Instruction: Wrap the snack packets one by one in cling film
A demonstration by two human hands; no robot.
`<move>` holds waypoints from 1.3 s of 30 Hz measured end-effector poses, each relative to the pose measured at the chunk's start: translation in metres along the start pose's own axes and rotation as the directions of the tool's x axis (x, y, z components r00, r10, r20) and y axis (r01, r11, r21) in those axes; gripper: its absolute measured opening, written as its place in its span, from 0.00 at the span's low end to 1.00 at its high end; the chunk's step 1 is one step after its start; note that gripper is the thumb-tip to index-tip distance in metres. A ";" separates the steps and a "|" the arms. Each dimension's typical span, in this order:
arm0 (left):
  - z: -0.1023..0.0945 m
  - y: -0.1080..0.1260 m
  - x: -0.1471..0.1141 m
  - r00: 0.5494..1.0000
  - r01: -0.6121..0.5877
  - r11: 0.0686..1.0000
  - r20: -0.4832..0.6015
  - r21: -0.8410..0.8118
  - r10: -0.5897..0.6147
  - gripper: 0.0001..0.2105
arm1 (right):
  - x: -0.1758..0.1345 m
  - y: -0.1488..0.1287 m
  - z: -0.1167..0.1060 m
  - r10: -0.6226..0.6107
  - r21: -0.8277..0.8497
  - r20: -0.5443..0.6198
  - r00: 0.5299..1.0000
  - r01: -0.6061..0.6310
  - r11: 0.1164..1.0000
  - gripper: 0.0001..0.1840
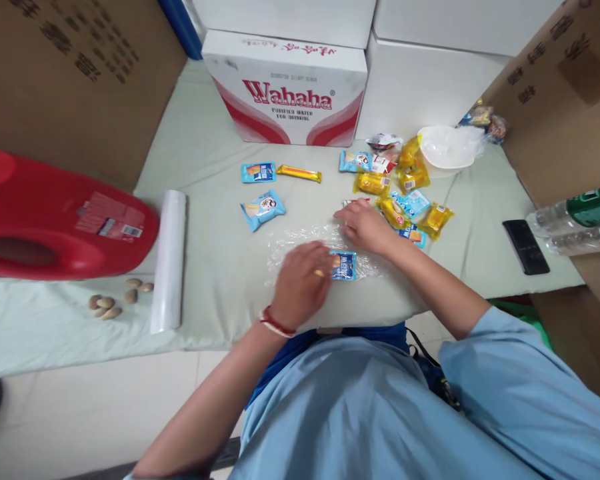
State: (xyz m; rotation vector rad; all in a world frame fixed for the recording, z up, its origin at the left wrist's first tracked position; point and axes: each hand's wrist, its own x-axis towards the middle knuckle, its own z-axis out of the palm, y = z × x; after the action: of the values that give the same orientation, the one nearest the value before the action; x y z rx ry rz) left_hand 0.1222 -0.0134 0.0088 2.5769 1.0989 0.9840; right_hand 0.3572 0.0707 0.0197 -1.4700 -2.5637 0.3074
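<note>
A sheet of clear plastic film point(285, 243) lies crinkled on the table in front of me. On it rests a blue snack packet point(345, 265). My left hand point(303, 283) is bent over the packet's left edge, slightly blurred, with its fingertips hidden; whether it grips the packet I cannot tell. Just beyond, my right hand point(367, 227) is open, fingers stretched over the film's far edge. By its fingertips a small red-and-white packet point(356, 201) shows partly.
Several blue and yellow packets point(373, 182) lie beside a white bowl point(447, 147). Farther left are a light-blue packet point(263, 210) and a yellow stick packet point(299, 174). A white roll point(170, 260), nuts point(105, 307), a red jug point(65, 220), a phone point(526, 247) and boxes point(287, 93) surround the space.
</note>
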 end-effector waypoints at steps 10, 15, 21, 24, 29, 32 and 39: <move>0.033 0.022 -0.020 0.957 0.028 0.991 0.284 0.128 -0.064 0.18 | 0.044 0.005 0.018 -0.070 0.149 0.237 0.969 0.034 0.988 0.09; 0.032 0.023 -0.021 0.957 0.031 0.992 0.283 0.126 -0.066 0.19 | 0.016 -0.009 -0.003 -0.114 0.199 0.129 0.985 0.087 0.976 0.12; 0.041 0.014 -0.024 0.958 0.015 0.997 0.284 0.079 -0.037 0.17 | -0.056 -0.032 0.006 -0.226 0.229 0.047 0.973 0.210 0.951 0.19; 0.049 0.006 -0.037 0.983 -0.026 1.000 0.184 0.004 0.025 0.16 | -0.080 -0.040 0.030 -0.214 0.362 -0.066 0.974 0.224 0.905 0.21; 0.056 -0.005 -0.059 0.994 -0.106 0.992 -0.008 -0.067 0.106 0.15 | -0.089 -0.048 0.055 -0.162 0.474 -0.092 0.983 0.186 0.861 0.22; 0.053 -0.010 -0.066 0.992 -0.047 0.999 -0.115 0.009 0.047 0.12 | -0.084 -0.046 0.057 -0.105 0.484 -0.063 0.992 0.122 0.866 0.22; 0.035 -0.006 -0.064 0.997 0.028 0.981 -0.074 0.194 -0.013 0.20 | -0.078 -0.053 0.057 0.056 0.420 0.125 0.991 -0.104 0.901 0.19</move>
State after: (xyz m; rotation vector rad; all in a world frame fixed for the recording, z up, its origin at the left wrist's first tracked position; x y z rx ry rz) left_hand 0.1080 -0.0503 -0.0528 2.6939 1.2989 1.0200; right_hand 0.3381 -0.0278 -0.0246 -1.4195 -2.3094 0.9210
